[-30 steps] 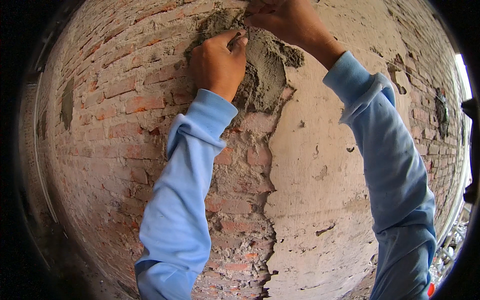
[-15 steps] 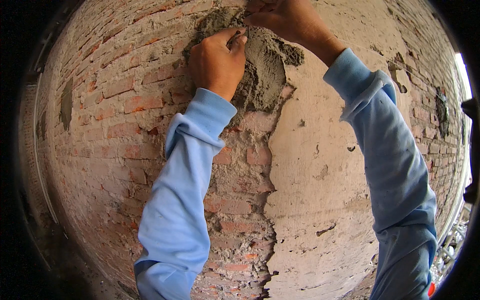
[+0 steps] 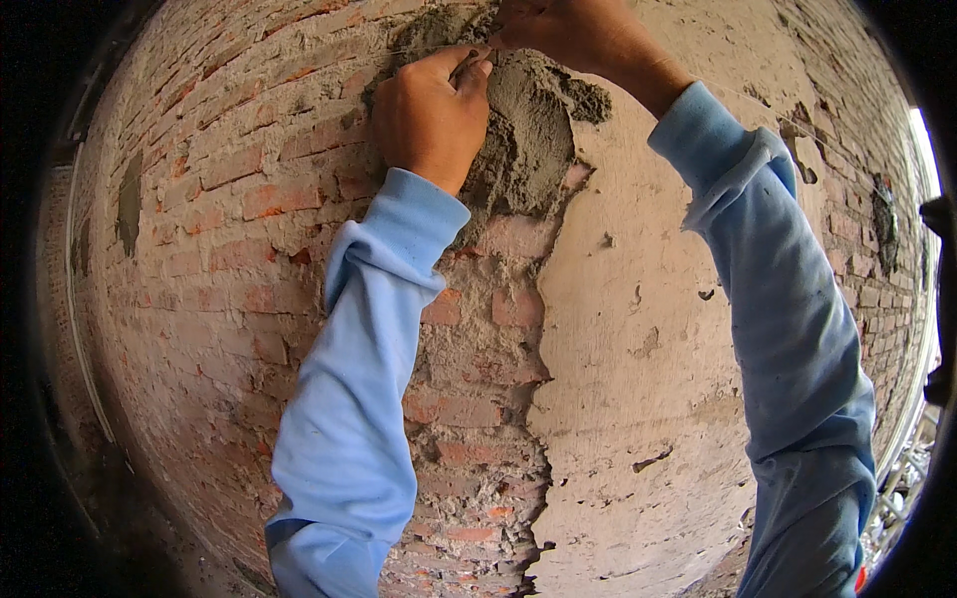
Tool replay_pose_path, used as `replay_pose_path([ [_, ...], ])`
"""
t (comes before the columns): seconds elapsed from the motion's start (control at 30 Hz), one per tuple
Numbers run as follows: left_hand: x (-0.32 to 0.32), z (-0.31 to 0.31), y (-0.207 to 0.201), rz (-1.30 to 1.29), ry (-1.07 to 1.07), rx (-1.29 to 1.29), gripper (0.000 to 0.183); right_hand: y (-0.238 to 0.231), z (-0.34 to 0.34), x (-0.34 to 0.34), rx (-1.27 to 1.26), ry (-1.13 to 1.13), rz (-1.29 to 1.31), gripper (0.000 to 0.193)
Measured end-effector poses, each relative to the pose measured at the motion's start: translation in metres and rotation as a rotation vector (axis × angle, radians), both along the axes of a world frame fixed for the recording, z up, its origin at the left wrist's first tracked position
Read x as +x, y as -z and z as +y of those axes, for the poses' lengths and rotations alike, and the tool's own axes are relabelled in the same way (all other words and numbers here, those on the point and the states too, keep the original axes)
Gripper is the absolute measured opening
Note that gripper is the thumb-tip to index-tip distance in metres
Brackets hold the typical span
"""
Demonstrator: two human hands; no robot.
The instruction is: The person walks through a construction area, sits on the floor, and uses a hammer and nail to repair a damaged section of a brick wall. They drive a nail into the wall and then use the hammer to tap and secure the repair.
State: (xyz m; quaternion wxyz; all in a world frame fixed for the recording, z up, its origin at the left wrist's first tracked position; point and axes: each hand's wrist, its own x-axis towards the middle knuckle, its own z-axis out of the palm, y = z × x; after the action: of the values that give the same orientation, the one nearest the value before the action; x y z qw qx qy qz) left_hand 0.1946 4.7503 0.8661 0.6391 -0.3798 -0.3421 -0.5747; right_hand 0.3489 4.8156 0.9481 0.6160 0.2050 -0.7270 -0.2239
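Blue sleeves point(image 3: 349, 399) rise from the near edge. The left hand point(image 3: 431, 120) curls over the left side of a grey mortar patch point(image 3: 528, 130), its grip pinching a slim dark piece point(image 3: 471, 58) between thumb and forefinger. The right hand point(image 3: 578, 40) reaches leftward, hiding part of the mortar; its grip I cannot tell. Brick wall point(image 3: 229, 269) spreads left, chipped pale plaster point(image 3: 618, 399) right.

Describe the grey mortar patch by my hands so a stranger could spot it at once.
On the brick wall, find the broad pale plaster and follow its ragged left edge upward. The grey mortar patch lies near the top, mostly just right of your left hand and below your right hand. It's darker and lumpier than the plaster, and greyer than the reddish bricks.
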Motion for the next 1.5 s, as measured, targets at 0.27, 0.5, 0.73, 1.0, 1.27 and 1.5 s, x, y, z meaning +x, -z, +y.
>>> replay_pose_path([
  [0.27,-0.002,-0.002,-0.001,0.076,-0.005,0.067,0.017,-0.002,0.000,0.000,0.008,0.041,-0.017,0.011],
  [0.5,0.009,-0.033,-0.022,0.140,0.130,-0.083,0.025,-0.003,-0.005,0.003,0.018,0.097,-0.028,0.011],
  [0.73,0.022,-0.061,-0.056,0.019,0.397,-0.494,0.019,-0.013,-0.001,0.025,0.040,-0.048,-0.196,0.010],
  [1.0,0.031,-0.075,-0.059,-0.085,0.319,-0.641,0.022,-0.009,-0.004,0.028,-0.030,0.225,-0.109,0.013],
  [1.27,0.028,-0.065,-0.060,-0.002,0.338,-0.610,0.024,-0.008,-0.003,0.020,-0.013,0.214,-0.129,0.012],
  [1.5,0.029,-0.063,-0.059,0.049,0.300,-0.601,0.027,0.005,-0.011,0.010,-0.030,0.374,0.016,0.014],
])
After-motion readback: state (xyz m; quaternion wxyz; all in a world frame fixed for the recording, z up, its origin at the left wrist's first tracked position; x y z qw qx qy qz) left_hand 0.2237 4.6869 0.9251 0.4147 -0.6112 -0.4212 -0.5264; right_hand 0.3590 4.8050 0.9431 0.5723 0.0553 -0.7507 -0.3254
